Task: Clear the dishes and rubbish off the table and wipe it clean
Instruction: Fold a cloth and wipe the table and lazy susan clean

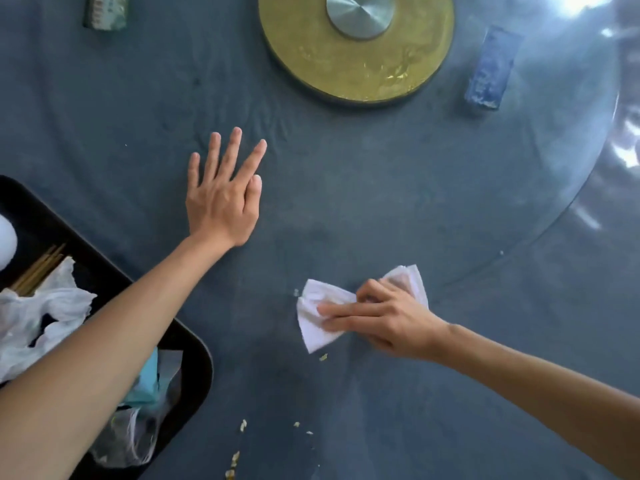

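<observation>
Right hand point(388, 320) presses tissue point(317, 327) onto table point(346, 188), fingers straight. Left hand point(221, 199) flat, fingers spread. Crumbs point(242, 426) near tray point(194, 355).

Light: daylight is pouring in from the upper right, leaving the rest dim and bluish.
Glare: it is bleaching the glass table point(588, 109) edge.
Blur: the right hand point(384, 317) is smearing slightly.
Distortion: the wide lens is bending the frame edges.
</observation>
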Motion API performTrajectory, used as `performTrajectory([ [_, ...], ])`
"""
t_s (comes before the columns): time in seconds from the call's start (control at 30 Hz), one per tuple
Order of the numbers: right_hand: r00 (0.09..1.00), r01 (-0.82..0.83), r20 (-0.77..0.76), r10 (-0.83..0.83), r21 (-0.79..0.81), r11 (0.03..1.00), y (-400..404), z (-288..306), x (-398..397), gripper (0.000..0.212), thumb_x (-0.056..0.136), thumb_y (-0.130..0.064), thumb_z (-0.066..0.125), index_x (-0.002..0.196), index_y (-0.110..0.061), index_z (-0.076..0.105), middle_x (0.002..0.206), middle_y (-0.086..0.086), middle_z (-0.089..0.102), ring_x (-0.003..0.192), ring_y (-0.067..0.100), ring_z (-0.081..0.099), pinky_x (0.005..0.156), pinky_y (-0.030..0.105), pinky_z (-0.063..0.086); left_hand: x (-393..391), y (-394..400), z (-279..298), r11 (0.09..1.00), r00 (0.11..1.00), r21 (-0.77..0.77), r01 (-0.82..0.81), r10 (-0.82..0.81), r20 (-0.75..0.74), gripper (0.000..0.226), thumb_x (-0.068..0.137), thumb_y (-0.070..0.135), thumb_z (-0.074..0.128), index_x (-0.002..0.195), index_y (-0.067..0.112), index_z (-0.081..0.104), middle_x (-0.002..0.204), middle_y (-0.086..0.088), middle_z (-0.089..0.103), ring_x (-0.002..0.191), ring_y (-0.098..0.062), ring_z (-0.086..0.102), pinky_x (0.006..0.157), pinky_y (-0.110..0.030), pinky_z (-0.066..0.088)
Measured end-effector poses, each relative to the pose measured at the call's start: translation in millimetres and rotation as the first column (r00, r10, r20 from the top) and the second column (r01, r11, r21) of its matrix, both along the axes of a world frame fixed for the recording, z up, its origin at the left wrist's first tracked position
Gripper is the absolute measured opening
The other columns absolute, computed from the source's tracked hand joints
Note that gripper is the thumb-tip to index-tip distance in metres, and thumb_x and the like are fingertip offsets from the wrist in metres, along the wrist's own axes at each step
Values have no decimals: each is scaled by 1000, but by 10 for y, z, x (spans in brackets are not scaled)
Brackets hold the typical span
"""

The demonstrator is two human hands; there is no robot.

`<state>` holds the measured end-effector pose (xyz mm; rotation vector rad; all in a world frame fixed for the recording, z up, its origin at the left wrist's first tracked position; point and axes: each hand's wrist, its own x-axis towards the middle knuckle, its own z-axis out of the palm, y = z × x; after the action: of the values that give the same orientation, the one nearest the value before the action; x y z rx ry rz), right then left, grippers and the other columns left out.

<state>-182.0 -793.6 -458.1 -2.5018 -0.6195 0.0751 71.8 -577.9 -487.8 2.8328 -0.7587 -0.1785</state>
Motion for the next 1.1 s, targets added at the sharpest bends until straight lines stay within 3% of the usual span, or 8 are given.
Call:
performTrajectory([
  [0.1,945,312,94,-313,21,950,-493,148,300,48,93,6,55,127,-23,71,110,-9,74,76,20,46,75,35,41,154,111,39,1000,1000,2,13,-13,-27,54,105,37,23,159,40,19,170,0,10,157,-26,4,124,-52,5],
  [0.17,774,615,204,-599,-16,789,-1085,210,800,36,96,2,53,119,-17,73,82,-3,66,69,27,53,75,35,31,66,89,62,996,995,-21,-81,80,-60,56,104,38,25,160,34,20,170,-4,10,156,-28,4,124,-55,6],
  [0.33,454,890,173,-874,-118,439,-1779,80,1789,36,106,-36,41,131,-26,66,154,-7,53,120,40,54,91,29,33,-668,-158,51,990,988,-10,-138,136,-77,61,103,43,29,161,30,13,170,-4,4,157,-25,-1,124,-52,1],
  [0.4,474,877,180,-862,-182,444,-1515,13,1859,38,106,-40,37,132,-31,63,155,-11,51,114,39,50,95,40,38,-769,-179,4,990,989,2,-144,144,-41,62,103,43,28,162,28,13,170,-4,5,157,-25,1,124,-51,2],
  [0.7,958,285,27,-285,14,959,587,-127,22,38,94,-11,65,123,-35,74,145,-22,58,82,20,45,73,29,42,-392,123,-33,998,998,-8,-63,63,-17,59,103,39,28,161,29,17,170,-2,11,156,-24,7,124,-51,7],
  [0.9,822,564,17,-570,119,817,621,-65,-799,28,104,-18,55,125,-21,74,141,-10,63,81,24,51,80,27,48,-270,220,133,997,990,36,-66,70,-119,60,105,39,22,162,24,11,170,-5,3,157,-26,0,125,-51,4],
  [1.0,641,767,26,-767,29,641,493,-18,-1142,27,103,-26,56,123,-23,75,141,-6,63,86,27,54,80,33,51,-603,149,219,995,976,37,-95,101,-191,62,106,36,27,162,17,7,170,-8,-3,156,-26,-4,125,-49,3],
  [1.1,613,773,-15,-790,-192,604,440,-55,-1309,36,101,-43,49,131,-33,67,154,-6,50,106,30,53,94,40,43,-1086,115,295,999,964,-45,-12,0,-266,62,106,34,31,162,17,10,170,-5,-4,156,-23,-6,125,-46,-1],
])
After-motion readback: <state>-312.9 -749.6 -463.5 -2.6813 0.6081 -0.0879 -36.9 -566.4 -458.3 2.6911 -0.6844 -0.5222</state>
